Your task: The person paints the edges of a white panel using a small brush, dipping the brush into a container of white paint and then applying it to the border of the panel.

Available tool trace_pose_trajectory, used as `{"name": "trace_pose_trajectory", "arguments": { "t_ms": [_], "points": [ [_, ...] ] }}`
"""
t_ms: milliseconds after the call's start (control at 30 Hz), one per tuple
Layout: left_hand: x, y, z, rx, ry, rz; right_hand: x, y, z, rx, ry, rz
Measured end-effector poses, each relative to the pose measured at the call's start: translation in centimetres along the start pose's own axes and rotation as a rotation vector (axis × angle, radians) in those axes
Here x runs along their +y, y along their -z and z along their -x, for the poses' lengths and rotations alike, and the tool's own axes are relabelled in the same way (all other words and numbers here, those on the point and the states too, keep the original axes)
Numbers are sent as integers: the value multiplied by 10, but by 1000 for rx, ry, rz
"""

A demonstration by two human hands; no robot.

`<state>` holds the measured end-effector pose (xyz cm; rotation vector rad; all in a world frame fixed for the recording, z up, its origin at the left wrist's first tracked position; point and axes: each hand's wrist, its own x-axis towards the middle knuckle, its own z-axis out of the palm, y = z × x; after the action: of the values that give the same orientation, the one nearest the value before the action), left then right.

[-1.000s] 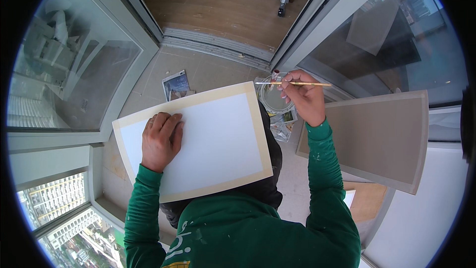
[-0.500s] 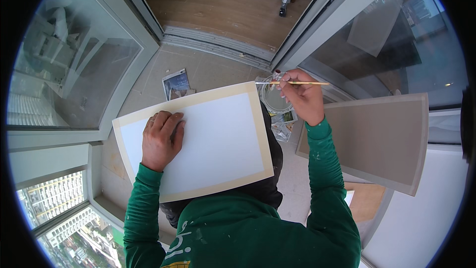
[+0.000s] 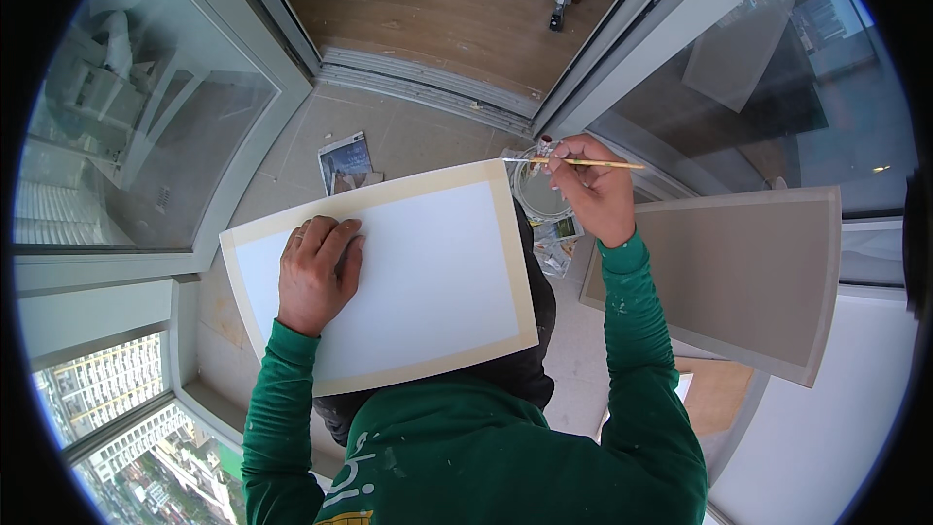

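A white rectangular panel with a cream border (image 3: 437, 262) lies tilted across my lap. My left hand (image 3: 319, 272) rests on the panel's left part, fingers bent and thumb a little apart, holding nothing. Beyond the panel's far right corner, my right hand (image 3: 601, 190) pinches a thin paintbrush (image 3: 607, 165) by its wooden handle. The brush lies nearly level, its bristle end pointing left at that corner. Whether the bristles touch the edge, I cannot tell. Below my right hand stands a round, pale-rimmed container (image 3: 544, 196), partly hidden by the hand.
A larger grey-brown panel (image 3: 729, 272) leans at my right, near a brown board (image 3: 717, 394). Printed paper (image 3: 347, 163) lies on the tiled floor beyond the panel. Glass doors (image 3: 155, 107) stand at both sides, with a metal door track (image 3: 428, 92) ahead.
The brush has shifted very slightly along the corner, and the panel's right edge has moved a touch to the right. My left hand has stayed in place.
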<state>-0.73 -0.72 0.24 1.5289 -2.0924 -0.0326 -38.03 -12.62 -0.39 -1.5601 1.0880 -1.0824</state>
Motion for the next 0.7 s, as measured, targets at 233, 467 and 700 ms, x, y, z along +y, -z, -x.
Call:
{"name": "trace_pose_trajectory", "arguments": {
  "t_ms": [233,467,700],
  "points": [
    [-1,-1,0,-3,-1,2,7,0,1,1,28,-2],
    [0,-1,0,0,-3,4,6,-2,-1,30,37,20],
    [0,0,-1,2,2,8,6,-4,0,49,46,-12]
  ]
}}
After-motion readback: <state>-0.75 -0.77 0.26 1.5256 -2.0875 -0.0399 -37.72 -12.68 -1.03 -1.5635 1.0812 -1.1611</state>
